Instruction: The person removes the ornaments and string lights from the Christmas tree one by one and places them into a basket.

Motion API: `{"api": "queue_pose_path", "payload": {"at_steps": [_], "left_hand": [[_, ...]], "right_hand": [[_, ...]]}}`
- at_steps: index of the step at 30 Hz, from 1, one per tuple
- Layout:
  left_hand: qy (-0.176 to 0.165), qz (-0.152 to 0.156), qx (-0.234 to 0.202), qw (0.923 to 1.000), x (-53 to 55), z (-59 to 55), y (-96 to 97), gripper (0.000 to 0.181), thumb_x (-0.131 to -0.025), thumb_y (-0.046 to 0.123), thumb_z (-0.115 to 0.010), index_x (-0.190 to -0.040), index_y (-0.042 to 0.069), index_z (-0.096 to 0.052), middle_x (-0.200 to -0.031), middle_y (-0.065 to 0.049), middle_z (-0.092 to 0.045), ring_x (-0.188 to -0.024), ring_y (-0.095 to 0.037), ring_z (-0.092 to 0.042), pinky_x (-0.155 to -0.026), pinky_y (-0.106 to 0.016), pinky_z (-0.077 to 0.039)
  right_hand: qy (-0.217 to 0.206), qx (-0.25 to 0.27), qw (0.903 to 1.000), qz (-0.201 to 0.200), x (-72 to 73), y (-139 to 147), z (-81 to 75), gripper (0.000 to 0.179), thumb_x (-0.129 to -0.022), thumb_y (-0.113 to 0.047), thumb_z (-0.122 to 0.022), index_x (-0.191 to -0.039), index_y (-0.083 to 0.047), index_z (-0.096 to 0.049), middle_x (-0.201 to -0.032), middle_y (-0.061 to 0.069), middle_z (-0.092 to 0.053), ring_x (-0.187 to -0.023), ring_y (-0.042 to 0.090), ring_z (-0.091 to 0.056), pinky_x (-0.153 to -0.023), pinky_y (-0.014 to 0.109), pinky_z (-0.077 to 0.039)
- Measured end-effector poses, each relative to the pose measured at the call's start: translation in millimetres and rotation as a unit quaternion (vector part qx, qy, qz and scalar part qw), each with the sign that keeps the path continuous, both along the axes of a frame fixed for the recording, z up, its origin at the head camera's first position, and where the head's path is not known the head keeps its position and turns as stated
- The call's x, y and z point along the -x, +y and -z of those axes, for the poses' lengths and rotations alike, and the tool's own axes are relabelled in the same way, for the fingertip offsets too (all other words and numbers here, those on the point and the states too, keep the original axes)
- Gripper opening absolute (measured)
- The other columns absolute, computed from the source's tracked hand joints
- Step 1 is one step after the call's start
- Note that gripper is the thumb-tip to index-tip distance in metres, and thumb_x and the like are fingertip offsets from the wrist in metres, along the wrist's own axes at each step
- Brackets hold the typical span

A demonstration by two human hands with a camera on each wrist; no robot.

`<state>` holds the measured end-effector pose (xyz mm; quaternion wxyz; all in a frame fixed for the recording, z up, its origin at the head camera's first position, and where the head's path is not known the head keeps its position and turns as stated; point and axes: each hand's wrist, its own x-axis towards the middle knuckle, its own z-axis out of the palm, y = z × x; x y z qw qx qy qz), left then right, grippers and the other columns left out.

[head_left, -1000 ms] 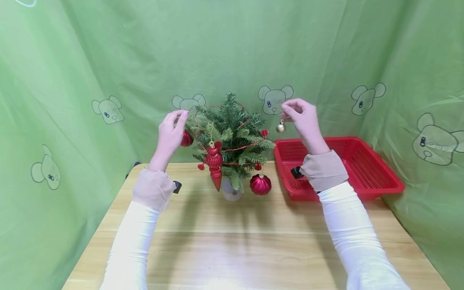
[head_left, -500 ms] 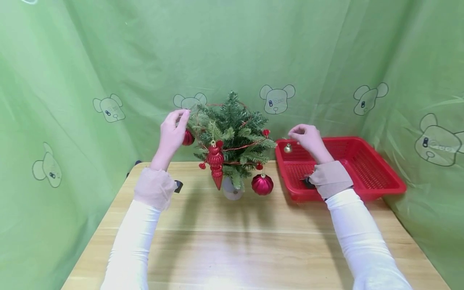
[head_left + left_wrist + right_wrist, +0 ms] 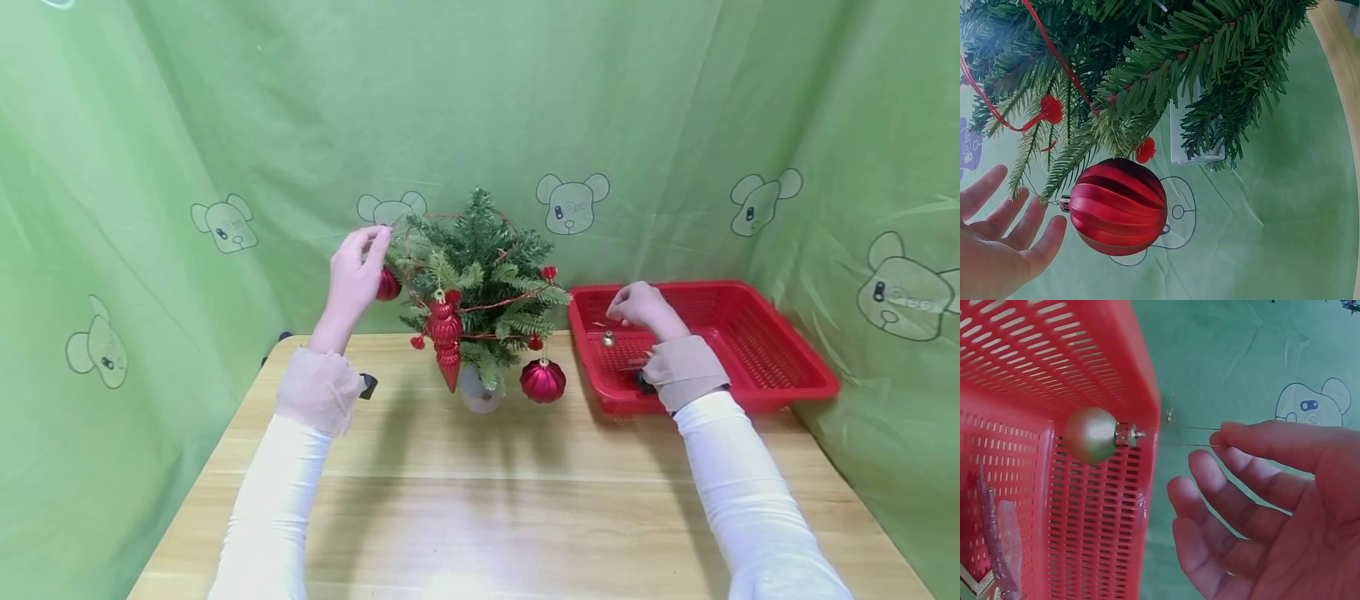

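A small Christmas tree (image 3: pixel 480 267) stands on the table in the head view. My left hand (image 3: pixel 356 271) is at its left branch tips, near a red ball ornament (image 3: pixel 1119 206) that hangs there by a thin loop. In the left wrist view the fingers are relaxed and slightly bent beside the ornament's cap. My right hand (image 3: pixel 645 308), over the red basket (image 3: pixel 780 350), pinches a thin thread loop between thumb and forefinger. From that loop dangles a small gold ball ornament (image 3: pixel 1091 435), inside the basket's wall in the right wrist view.
A long red drop ornament (image 3: pixel 445 337) and a magenta ball (image 3: pixel 543 381) hang on the tree's front, with a red bead garland. In the basket lie a purplish strip (image 3: pixel 991 534) and a clear plastic piece (image 3: pixel 1009 534). Green curtains surround the table (image 3: pixel 450 500).
My right hand has moved down and slightly right, from beside the tree to over the basket, carrying the gold ball ornament with it. The left hand has stayed at the branch.
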<state>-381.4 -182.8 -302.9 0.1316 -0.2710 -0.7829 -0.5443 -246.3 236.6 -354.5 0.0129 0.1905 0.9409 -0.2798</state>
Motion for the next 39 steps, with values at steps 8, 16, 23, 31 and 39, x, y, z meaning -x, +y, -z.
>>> {"api": "queue_pose_path", "payload": {"at_steps": [8,16,23,31,39], "left_hand": [[-0.002,-0.001,0.001,1.0,-2.0,-1.1,0.3,0.047,-0.1,0.046,-0.045,-0.127,0.011,-0.061,-0.136,-0.01,-0.058,-0.123,-0.027,-0.055,-0.108,-0.046,-0.043],[-0.006,-0.001,0.0,1.0,-3.3,-0.5,-0.1,0.047,-0.1,0.046,-0.046,-0.127,0.011,-0.061,-0.135,-0.009,-0.058,-0.122,-0.026,-0.055,-0.107,-0.046,-0.043],[-0.003,-0.003,0.0,1.0,-2.7,-0.6,-0.9,0.047,-0.1,0.047,-0.046,-0.127,0.012,-0.061,-0.134,-0.009,-0.059,-0.122,-0.025,-0.055,-0.107,-0.046,-0.044],[-0.001,-0.003,-0.001,1.0,-3.5,-0.9,-1.2,0.046,-0.1,0.046,-0.045,-0.126,0.011,-0.061,-0.135,-0.01,-0.058,-0.122,-0.027,-0.056,-0.107,-0.046,-0.044],[-0.004,-0.002,-0.003,1.0,-3.3,-1.8,-0.7,0.047,-0.1,0.046,-0.046,-0.127,0.011,-0.06,-0.133,-0.011,-0.058,-0.123,-0.026,-0.055,-0.108,-0.046,-0.043]], "right_hand": [[-0.037,0.001,0.999,-0.025,-1.7,5,7.5,0.018,-0.085,-0.011,-0.064,-0.093,0.004,-0.07,-0.061,-0.003,-0.061,-0.063,0.01,-0.057,-0.058,0.024,-0.045],[-0.054,0.025,0.9978,-0.03,-3.4,8,7.8,0.023,-0.088,-0.009,-0.063,-0.102,0.008,-0.068,-0.061,-0.006,-0.059,-0.063,0.01,-0.058,-0.06,0.027,-0.049],[-0.033,0.035,0.9984,-0.03,-9.2,2,-1.4,0.023,-0.09,-0.008,-0.062,-0.105,0.009,-0.065,-0.073,0.0,-0.063,-0.065,0.01,-0.058,-0.062,0.024,-0.05],[0.018,0.015,0.9997,-0.009,-18.2,-10,-15.9,0.029,-0.095,-0.017,-0.059,-0.114,0.005,-0.061,-0.099,0.019,-0.065,-0.081,0.02,-0.06,-0.063,0.023,-0.05],[0.098,-0.021,0.9948,-0.014,-24.3,-32,-34.2,0.032,-0.097,-0.024,-0.056,-0.115,0.002,-0.062,-0.104,0.023,-0.067,-0.088,0.029,-0.065,-0.069,0.026,-0.047]]}}
